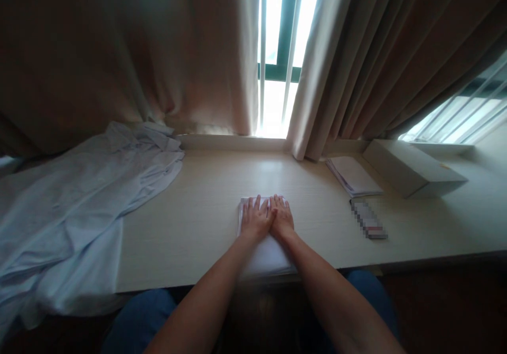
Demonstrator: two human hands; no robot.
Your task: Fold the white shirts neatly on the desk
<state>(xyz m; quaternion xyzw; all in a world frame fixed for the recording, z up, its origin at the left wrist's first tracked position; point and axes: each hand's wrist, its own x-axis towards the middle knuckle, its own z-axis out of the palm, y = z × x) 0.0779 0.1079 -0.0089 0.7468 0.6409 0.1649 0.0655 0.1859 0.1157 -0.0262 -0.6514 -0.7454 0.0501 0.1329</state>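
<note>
A folded white cloth (266, 258) lies flat at the front edge of the pale table (209, 185). On its far half rests my left hand (256, 219), palm down with the fingers spread. My right hand (282, 216) lies flat beside it on the same cloth, fingers stretched forward. The two hands touch where the thumbs meet. Neither hand grips anything. Parts of the cloth are hidden beneath my hands and forearms.
Rumpled white fabric (79, 201) covers the table's left end and hangs over the front edge. To the right are a folded white stack (354, 175), a pixelated phone-like item (368, 219) and a pale box (415, 166). Curtains (336, 63) hang behind.
</note>
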